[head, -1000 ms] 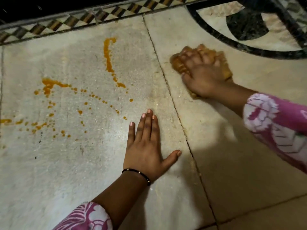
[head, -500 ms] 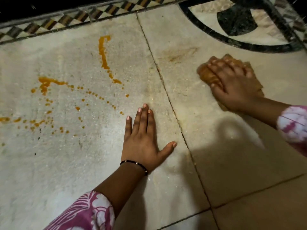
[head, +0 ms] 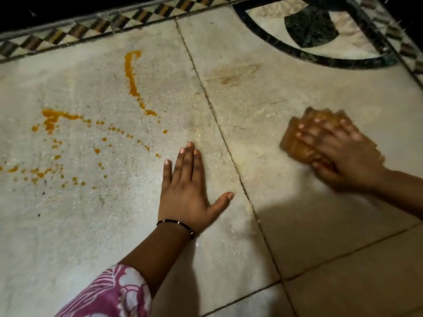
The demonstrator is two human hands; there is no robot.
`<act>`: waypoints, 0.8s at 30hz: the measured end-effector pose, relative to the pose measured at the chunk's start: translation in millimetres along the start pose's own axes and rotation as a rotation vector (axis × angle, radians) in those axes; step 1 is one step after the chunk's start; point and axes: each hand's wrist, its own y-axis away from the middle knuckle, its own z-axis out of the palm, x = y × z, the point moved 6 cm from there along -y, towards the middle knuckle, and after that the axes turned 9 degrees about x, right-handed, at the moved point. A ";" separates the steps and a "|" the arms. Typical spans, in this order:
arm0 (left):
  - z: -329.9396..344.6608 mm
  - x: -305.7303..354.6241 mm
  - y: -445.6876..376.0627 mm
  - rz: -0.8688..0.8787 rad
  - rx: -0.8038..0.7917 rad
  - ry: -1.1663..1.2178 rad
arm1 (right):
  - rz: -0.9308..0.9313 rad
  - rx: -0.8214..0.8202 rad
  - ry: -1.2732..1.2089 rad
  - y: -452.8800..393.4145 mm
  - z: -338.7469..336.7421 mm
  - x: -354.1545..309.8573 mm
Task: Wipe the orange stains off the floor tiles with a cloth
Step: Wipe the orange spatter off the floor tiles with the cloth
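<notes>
Orange stains mark the pale left floor tile: a long streak, a thicker blot and several small drops trailing towards the lower left. A faint brownish smear lies on the right tile. My right hand, blurred by motion, presses an orange-stained cloth onto the right tile, fingers spread over its top. My left hand rests flat on the left tile, fingers straight, just right of the drops and beside the tile joint.
A chequered border strip runs along the far edge, with darkness beyond it. A dark curved inlay pattern fills the far right corner. More tile joints cross the floor at the lower right.
My right hand has slid the cloth to the right and towards me across the right tile, leaving a faint smear where it was. My left hand has stayed planted.
</notes>
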 end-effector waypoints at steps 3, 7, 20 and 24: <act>0.5 0.8 0.3 0.002 -0.009 -0.008 | 0.340 0.060 0.013 -41.9 -0.4 41.0; -0.9 1.4 -0.1 0.004 -0.004 -0.013 | 0.396 0.036 0.018 -96.0 7.1 0.1; -1.3 0.2 0.3 0.004 -0.002 -0.008 | -0.109 0.010 -0.077 7.7 5.4 -29.4; -2.7 0.8 0.9 0.005 -0.010 -0.018 | 0.298 0.117 -0.120 -71.1 4.6 -20.8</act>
